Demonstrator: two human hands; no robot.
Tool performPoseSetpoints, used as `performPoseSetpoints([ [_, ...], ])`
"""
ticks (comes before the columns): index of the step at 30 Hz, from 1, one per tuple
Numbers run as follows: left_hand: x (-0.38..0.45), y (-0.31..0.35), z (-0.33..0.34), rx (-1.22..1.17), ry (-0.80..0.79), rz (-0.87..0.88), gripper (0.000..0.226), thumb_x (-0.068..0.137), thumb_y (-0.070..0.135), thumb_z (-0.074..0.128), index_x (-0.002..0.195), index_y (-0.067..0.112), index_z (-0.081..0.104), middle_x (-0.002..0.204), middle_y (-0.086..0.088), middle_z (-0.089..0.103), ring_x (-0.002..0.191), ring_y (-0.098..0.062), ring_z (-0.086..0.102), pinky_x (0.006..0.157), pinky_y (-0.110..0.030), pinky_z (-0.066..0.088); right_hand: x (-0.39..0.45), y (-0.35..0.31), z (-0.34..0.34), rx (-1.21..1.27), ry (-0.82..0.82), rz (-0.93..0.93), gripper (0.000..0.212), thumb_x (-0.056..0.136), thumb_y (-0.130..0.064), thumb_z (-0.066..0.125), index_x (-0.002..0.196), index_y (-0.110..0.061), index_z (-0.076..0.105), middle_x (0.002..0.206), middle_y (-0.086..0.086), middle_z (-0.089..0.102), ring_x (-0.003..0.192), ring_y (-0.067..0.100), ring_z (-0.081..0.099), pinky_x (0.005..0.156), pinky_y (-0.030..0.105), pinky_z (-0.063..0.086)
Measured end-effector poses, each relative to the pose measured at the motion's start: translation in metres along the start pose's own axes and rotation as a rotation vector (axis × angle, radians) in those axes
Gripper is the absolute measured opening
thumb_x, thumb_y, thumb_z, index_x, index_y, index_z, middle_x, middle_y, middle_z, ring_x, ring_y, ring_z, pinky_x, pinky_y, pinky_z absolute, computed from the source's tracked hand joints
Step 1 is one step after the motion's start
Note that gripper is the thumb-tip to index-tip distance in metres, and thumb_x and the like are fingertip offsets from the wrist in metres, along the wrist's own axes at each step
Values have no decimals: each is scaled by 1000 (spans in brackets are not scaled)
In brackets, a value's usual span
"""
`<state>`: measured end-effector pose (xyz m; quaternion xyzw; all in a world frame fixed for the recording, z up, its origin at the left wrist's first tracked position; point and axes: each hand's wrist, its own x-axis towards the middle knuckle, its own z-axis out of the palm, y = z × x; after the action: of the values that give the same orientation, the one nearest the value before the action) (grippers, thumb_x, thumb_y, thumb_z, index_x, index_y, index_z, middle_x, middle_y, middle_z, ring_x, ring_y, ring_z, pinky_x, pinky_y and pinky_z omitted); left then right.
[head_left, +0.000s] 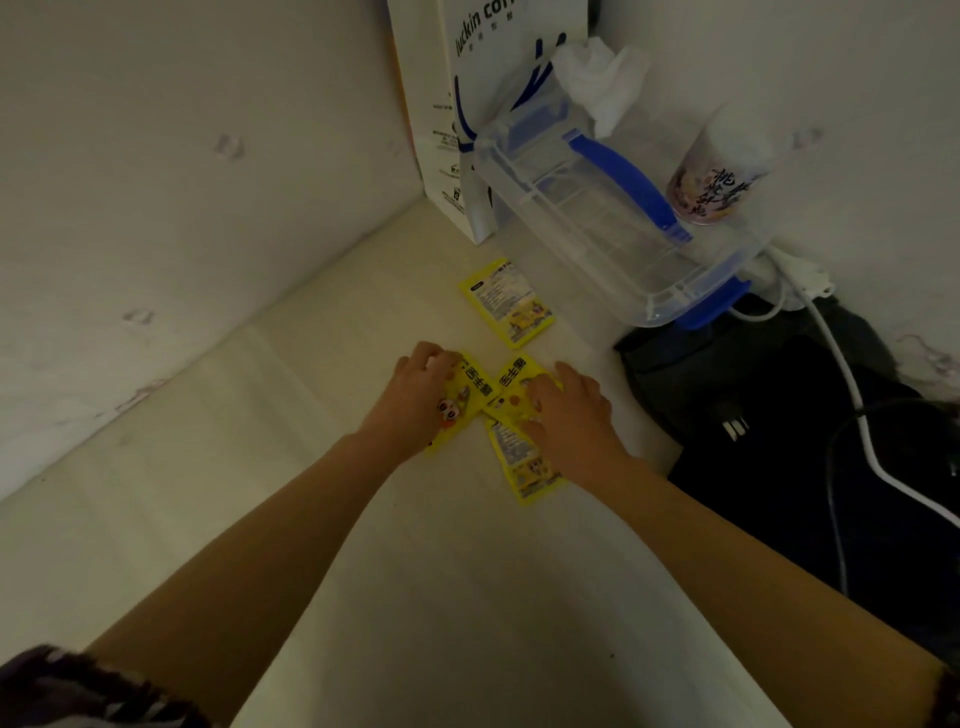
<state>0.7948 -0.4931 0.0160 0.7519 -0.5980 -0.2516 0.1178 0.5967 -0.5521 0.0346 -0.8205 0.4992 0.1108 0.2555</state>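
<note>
Several flat yellow packets lie on a pale surface in a corner. My left hand (423, 395) rests with curled fingers on one packet (470, 387) printed with cartoon eyes. My right hand (569, 410) lies on a second packet (514, 379), fingers bent over its edge. A third packet (527, 470) pokes out from under my right hand toward me. A fourth packet (506, 301) lies apart, farther back, touched by neither hand.
A clear plastic box with blue handle and clips (613, 218) stands tilted at the back right, a printed cup (719, 171) beside it. A white paper bag (457, 104) leans in the corner. Dark fabric (779, 426) and white cables (852, 395) lie at right. Walls close off left and back.
</note>
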Motion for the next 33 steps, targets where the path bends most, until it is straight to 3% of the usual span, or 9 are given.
performPoseSetpoints([
  [3,5,-1,-3,-88,-41,-127,92,78,-8,61,150,27,16,133,-13,37,119,-29,46,87,-39,52,3,-1,-4,-1,52,12,44,88,-19,54,130,-20,40,129,11,43,115,36,42,94,47,37],
  [6,14,-2,-7,-44,-109,-195,101,79,-2,62,150,36,1,116,-18,58,105,-33,56,93,-45,47,8,-2,-9,61,37,93,67,85,-22,62,141,-20,26,126,14,40,113,37,41,90,47,39],
  [9,26,2,-12,111,-123,-164,90,77,0,62,149,30,16,113,-13,65,106,-33,60,99,-43,39,11,3,-13,71,36,142,63,83,-27,67,131,-7,33,125,18,38,113,37,40,90,44,40],
  [13,52,13,-28,82,-92,-68,49,78,4,63,125,10,52,118,-16,60,107,-34,59,83,-35,46,10,11,-14,196,52,139,48,84,-14,65,120,-2,36,120,20,42,103,38,51,82,40,46],
  [20,111,37,-40,170,-124,197,28,84,5,61,112,2,60,108,-22,59,103,-35,56,82,-35,40,-2,7,-24,445,52,115,49,87,-10,61,126,-2,33,97,11,49,90,26,54,72,35,44],
  [23,126,41,-33,259,-165,303,29,86,3,55,115,3,60,115,-22,56,111,-36,50,90,-41,41,-11,-4,-16,397,-10,58,45,85,-13,62,121,-7,36,107,12,49,96,30,54,79,38,46],
  [25,129,40,-28,297,-171,361,38,89,8,49,126,2,56,134,-21,50,129,-36,40,96,-47,42,-14,-10,-7,278,-8,51,47,86,-16,60,126,-8,37,119,14,42,103,33,50,83,36,43],
  [28,128,40,-20,414,-223,339,53,96,19,47,147,11,35,157,-5,26,147,-22,16,104,-43,36,-17,-13,4,176,33,95,50,88,-19,58,132,-11,36,128,14,36,112,34,41,90,36,41],
  [33,113,39,-16,390,-120,308,44,91,13,54,133,4,47,140,-18,42,144,-28,25,102,-43,34,-18,-14,12,183,39,175,46,91,-29,55,131,-16,37,140,11,26,124,33,30,99,45,35],
])
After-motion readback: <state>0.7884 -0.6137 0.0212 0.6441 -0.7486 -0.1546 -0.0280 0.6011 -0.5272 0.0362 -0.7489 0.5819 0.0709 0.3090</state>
